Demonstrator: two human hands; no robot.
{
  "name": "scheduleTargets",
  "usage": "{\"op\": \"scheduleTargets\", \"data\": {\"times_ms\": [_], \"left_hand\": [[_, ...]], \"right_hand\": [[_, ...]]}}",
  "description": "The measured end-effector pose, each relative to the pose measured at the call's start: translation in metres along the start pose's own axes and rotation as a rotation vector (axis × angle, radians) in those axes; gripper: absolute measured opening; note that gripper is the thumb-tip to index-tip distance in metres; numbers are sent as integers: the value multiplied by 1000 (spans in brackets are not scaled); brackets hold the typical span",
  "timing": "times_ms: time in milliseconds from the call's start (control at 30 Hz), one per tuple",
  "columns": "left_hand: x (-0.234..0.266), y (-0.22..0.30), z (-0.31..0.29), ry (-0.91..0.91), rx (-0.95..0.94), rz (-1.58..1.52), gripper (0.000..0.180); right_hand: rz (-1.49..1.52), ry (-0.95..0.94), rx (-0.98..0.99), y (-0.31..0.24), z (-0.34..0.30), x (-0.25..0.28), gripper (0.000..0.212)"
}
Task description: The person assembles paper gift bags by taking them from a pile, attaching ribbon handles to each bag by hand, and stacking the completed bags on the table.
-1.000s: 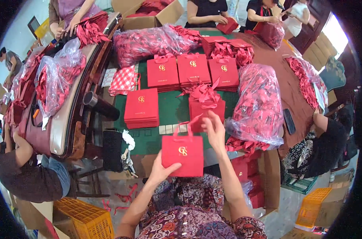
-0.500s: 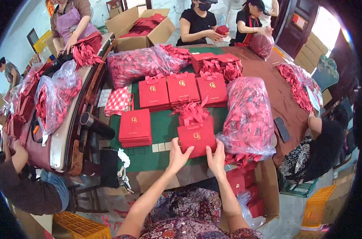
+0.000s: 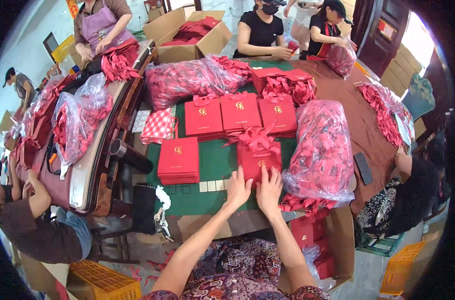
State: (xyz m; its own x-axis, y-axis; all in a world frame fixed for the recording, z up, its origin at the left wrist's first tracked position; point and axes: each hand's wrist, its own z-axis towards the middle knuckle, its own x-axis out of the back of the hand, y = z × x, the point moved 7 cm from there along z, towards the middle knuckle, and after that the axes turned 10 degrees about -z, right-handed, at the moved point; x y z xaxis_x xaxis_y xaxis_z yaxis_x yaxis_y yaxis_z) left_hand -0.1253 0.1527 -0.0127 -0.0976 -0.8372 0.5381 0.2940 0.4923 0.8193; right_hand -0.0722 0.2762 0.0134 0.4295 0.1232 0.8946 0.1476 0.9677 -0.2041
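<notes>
The red paper bag (image 3: pixel 259 156) lies on the green table cover (image 3: pixel 215 204), close to the person, on what seems a pile of similar bags, with the bunch of red ribbons (image 3: pixel 257 138) just behind its top edge. For good work here, I think both hands should press evenly on the near part of the bag, so that it lies square and the paper gets no crease; the ribbon is better left free from the fingers. The left hand (image 3: pixel 239 189) and the right hand (image 3: pixel 269 190) come from the near side, palms down, almost parallel, with a narrow gap between the thumbs. The fingers of each are stretched and a little apart; they touch the lower part of the bag and are not clamped on it, as far as I can see. Both forearms reach forward and converge toward the bag. To its left is a neat stack of red bags (image 3: pixel 178 157), to its right a big clear plastic sack (image 3: pixel 323 150), and behind it stand three more red piles (image 3: pixel 241 111)
</notes>
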Motion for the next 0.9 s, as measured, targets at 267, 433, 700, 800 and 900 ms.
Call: {"op": "scheduleTargets", "data": {"times_ms": [267, 433, 700, 800, 900], "left_hand": [[90, 24, -20, 126, -243, 165, 63], [175, -19, -13, 267, -192, 452, 86], [187, -45, -20, 196, -146, 578, 63], [188, -23, -36, 290, -314, 497, 43], [177, 4, -64, 331, -420, 447, 36]], "right_hand": [[134, 54, -7, 15, 5, 8, 67], [345, 144, -44, -7, -29, 46, 32], [249, 123, -67, 23, -93, 65, 15], [170, 58, -72, 42, -93, 69, 26], [136, 30, -59, 50, -93, 62, 30]]}}
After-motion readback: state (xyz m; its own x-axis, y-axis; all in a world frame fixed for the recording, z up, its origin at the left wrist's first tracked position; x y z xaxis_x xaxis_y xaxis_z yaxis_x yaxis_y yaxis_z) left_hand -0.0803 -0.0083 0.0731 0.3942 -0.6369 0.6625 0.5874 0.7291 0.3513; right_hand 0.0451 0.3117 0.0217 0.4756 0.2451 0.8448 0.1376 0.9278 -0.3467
